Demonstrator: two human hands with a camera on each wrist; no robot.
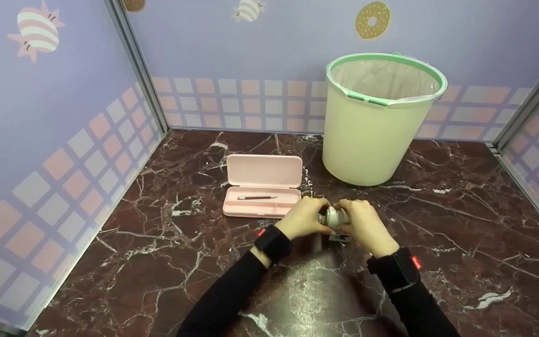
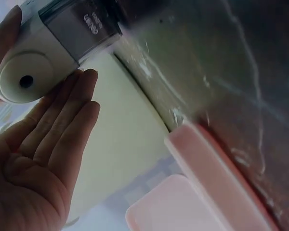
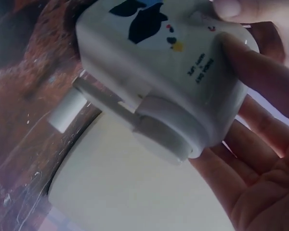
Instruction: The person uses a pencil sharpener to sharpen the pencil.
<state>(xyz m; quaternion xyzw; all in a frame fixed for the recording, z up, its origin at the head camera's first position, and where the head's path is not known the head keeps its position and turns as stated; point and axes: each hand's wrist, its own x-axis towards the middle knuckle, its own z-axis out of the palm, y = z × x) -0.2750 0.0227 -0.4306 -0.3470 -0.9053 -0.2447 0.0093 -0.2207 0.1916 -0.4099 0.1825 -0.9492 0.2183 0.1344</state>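
Both hands hold a white hand-crank pencil sharpener [image 1: 336,217] low over the dark table, to the right of a pink pencil case. My left hand [image 1: 304,216] grips its left end; in the left wrist view the pencil hole and a dark see-through shavings drawer [image 2: 82,24] show. The right hand [image 1: 364,224] grips the other end, with the crank handle [image 3: 106,103] and a printed cartoon side visible in the right wrist view. Inside the opened pencil case [image 1: 236,209] lies a dark pencil [image 1: 256,198]. The hands cover much of the sharpener from the head view.
Behind the hands to the right stands a tall pale green trash bin [image 1: 367,135] with a clear liner. Patterned purple panels [image 1: 232,51] close off the back and sides. The table is dark red marble [image 1: 157,262], with small white specks near the bin.
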